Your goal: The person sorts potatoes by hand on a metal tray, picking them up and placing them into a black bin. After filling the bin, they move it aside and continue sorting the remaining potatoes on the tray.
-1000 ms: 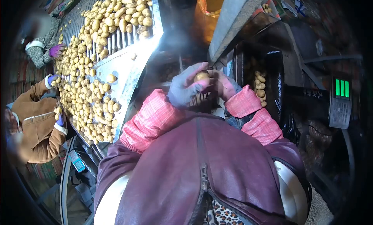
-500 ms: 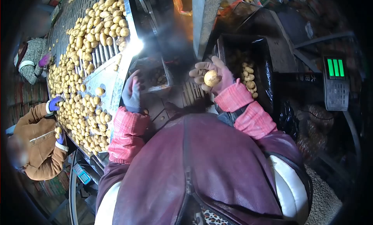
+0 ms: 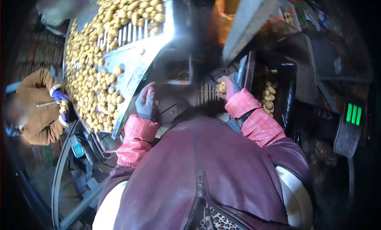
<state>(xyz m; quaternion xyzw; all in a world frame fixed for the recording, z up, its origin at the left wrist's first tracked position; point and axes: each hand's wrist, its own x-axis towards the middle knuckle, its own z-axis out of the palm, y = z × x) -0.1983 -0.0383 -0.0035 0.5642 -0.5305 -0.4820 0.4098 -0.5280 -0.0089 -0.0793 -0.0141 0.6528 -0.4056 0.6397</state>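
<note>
In a grey and pink glove, my right hand (image 3: pixel 231 87) is closed around a potato (image 3: pixel 222 87), beside a black-lined box (image 3: pixel 289 95). Several potatoes (image 3: pixel 270 96) lie inside that box. My left hand (image 3: pixel 146 103), gloved the same way, is held up near the edge of the metal sorting table (image 3: pixel 139 57). Its fingers are extended and hold nothing I can see. A large spread of potatoes (image 3: pixel 93 81) covers much of the table at the left.
A person in a brown jacket (image 3: pixel 37 103) stands at the far left, with purple-gloved hands (image 3: pixel 59 97) at the table edge. A slanted metal post (image 3: pixel 254 25) rises ahead. At right is a scale display (image 3: pixel 351 125) with green digits. A clear-lined crate (image 3: pixel 180 77) sits between my hands, further off.
My view has turned, shifting the table rightward in the picture. My right hand has turned and its fingers wrap the potato more closely. The person in brown has brought both hands together.
</note>
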